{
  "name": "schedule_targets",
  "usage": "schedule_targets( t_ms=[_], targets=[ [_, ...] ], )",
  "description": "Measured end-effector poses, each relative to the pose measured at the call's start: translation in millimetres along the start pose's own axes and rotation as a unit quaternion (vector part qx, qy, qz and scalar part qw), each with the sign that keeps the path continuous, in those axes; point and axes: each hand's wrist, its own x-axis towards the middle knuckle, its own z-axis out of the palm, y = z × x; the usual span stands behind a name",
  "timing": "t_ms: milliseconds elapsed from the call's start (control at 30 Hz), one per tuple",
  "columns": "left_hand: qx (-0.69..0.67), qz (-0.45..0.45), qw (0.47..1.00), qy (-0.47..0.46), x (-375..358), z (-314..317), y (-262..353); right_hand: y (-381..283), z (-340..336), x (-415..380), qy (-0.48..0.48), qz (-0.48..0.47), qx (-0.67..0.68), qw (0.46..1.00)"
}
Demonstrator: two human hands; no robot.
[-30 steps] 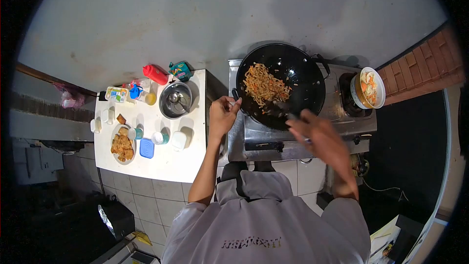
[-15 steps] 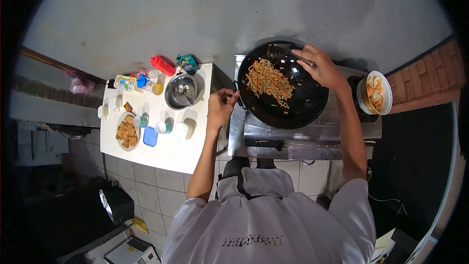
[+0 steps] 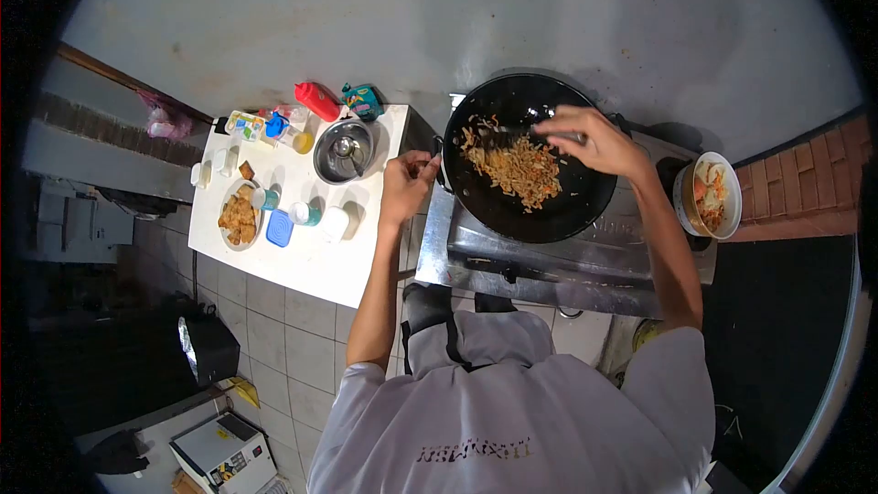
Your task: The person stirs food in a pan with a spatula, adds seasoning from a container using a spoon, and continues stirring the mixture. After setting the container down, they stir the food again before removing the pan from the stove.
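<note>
A black wok (image 3: 576, 201) sits on the steel stove, holding a heap of browned strips with orange bits (image 3: 521, 174). My left hand (image 3: 407, 187) is closed on the wok's left side handle (image 3: 444, 166). My right hand (image 3: 596, 142) grips a slotted spatula (image 3: 519, 131) by its dark handle. The spatula's head is blurred and lies in the upper left part of the food.
Right of the wok, a white bowl (image 3: 734, 206) holds cut vegetables. The white table (image 3: 311, 273) on the left carries a steel bowl (image 3: 327, 171), a plate of fried pieces (image 3: 240, 220), a red bottle (image 3: 316, 102), and several small containers. A grey wall rises behind the stove.
My right hand has brought the spatula down and left, from the wok's upper rim into the food. The food is heaped differently. My left hand stays at the handle; the view has shifted slightly.
</note>
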Motion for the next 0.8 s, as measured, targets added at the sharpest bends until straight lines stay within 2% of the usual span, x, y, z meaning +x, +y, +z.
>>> schedule_targets(
  t_ms=[33, 67, 100, 167, 200, 233, 300, 333, 367, 400, 433, 467, 533, 633, 700, 767, 800],
  targets=[
    [-0.001, 0.001, 1.000, 0.001, -1, 0, 5, -9, -2, -4, -0.035, -0.005, -0.011, 0.999],
    [-0.018, -0.008, 1.000, 0.004, -4, 0, 9, -18, -12, -11, -0.060, 0.042, -0.008, 0.997],
    [-0.037, -0.016, 0.999, 0.007, -5, 2, 12, -27, -22, -18, -0.059, 0.045, -0.009, 0.997],
    [-0.037, -0.022, 0.999, 0.007, -4, 3, 7, -43, -40, -34, 0.042, 0.119, -0.018, 0.992],
    [-0.036, -0.028, 0.999, 0.008, -4, 3, 8, -61, -48, -37, 0.094, 0.209, 0.049, 0.972],
    [-0.036, -0.028, 0.999, 0.004, -4, 2, 9, -59, -48, -41, 0.096, 0.212, 0.049, 0.971],
    [0.018, -0.017, 1.000, 0.013, -6, 2, 14, -45, -43, -52, 0.156, 0.224, -0.172, 0.947],
    [-0.004, -0.010, 1.000, 0.009, -7, 3, 14, -32, -30, -52, 0.204, 0.184, -0.267, 0.924],
    [-0.008, -0.009, 1.000, 0.003, -7, 3, 14, -25, -16, -50, 0.204, 0.188, -0.271, 0.922],
    [0.001, -0.017, 1.000, 0.006, -8, 3, 18, -31, 0, -37, 0.204, 0.281, -0.099, 0.932],
    [0.010, -0.025, 1.000, 0.010, -9, 3, 23, -33, 11, -28, 0.197, 0.361, 0.077, 0.908],
    [0.023, -0.025, 0.999, 0.010, -10, 3, 28, -27, 16, -23, 0.198, 0.363, 0.074, 0.908],
    [0.030, -0.024, 0.999, 0.007, -10, 3, 24, -23, 24, -13, 0.274, 0.255, 0.113, 0.920],
    [0.039, -0.021, 0.999, 0.001, -5, -1, 29, -55, -8, -20, 0.305, 0.286, 0.132, 0.899],
    [0.057, 0.005, 0.998, 0.000, -2, 0, 19, -58, 1, -15, 0.286, 0.294, 0.104, 0.906],
    [0.056, 0.000, 0.998, 0.001, -3, 1, 19, -52, 28, -3, 0.197, 0.287, 0.043, 0.937],
    [0.045, -0.011, 0.999, -0.002, -2, 0, 16, -54, 33, 2, 0.214, 0.275, 0.021, 0.937]
  ],
)
